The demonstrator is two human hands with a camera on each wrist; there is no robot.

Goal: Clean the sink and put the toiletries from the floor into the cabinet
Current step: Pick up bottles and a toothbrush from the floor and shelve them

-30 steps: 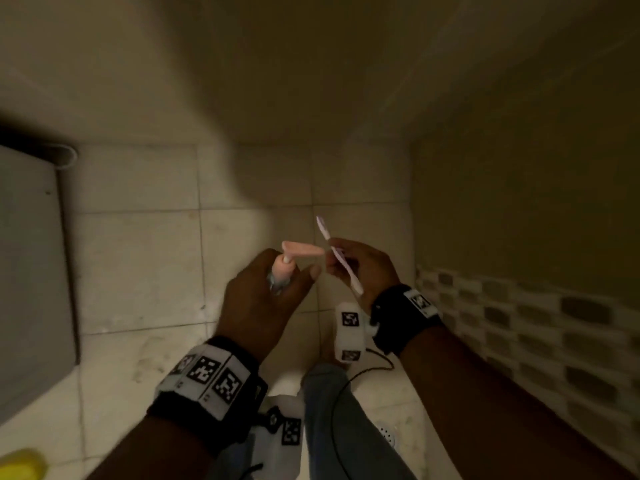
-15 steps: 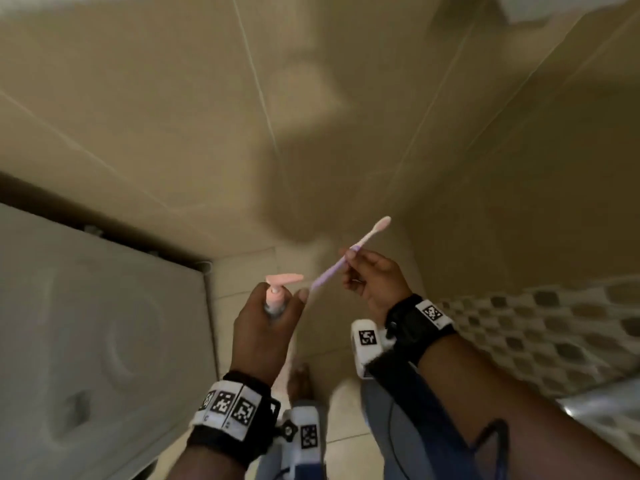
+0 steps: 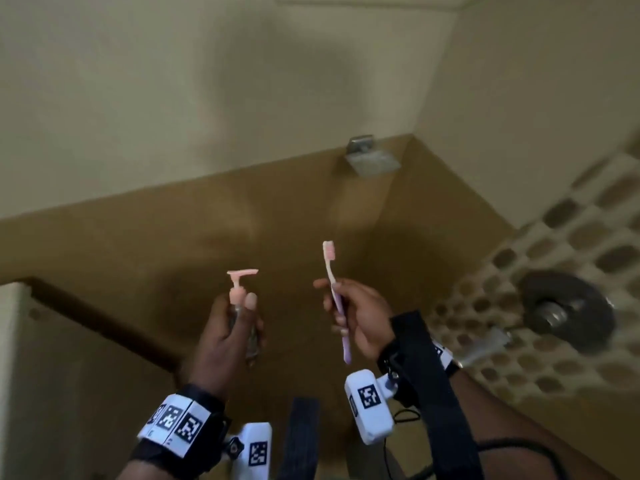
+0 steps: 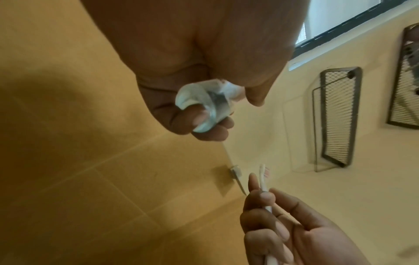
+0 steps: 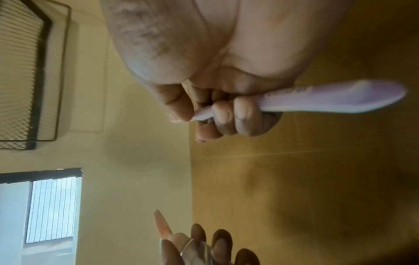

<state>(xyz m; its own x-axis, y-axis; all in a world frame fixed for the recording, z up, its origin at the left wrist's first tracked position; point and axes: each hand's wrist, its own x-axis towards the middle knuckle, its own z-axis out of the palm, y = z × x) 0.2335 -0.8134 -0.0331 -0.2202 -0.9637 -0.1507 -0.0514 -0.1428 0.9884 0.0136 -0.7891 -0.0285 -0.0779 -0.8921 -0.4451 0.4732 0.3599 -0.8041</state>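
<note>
Left wrist only: wire racks (image 4: 335,116), window (image 4: 344,16).

Clear glossy plastic bottle (image 4: 205,111); smooth matt plastic toothbrush (image 3: 337,303).

Both hands are full and up at chest height with a clear gap between them, left hand (image 3: 228,334) wrapped round the pump bottle (image 3: 239,299), right hand (image 3: 360,317) gripping the toothbrush (image 3: 334,292). Open air ahead up to the wall. A metal bracket (image 3: 372,157) sticks out above, the round tap plate (image 3: 568,310) juts from the mosaic tiles on the right, and a white cabinet (image 3: 69,375) sits low left.
</note>
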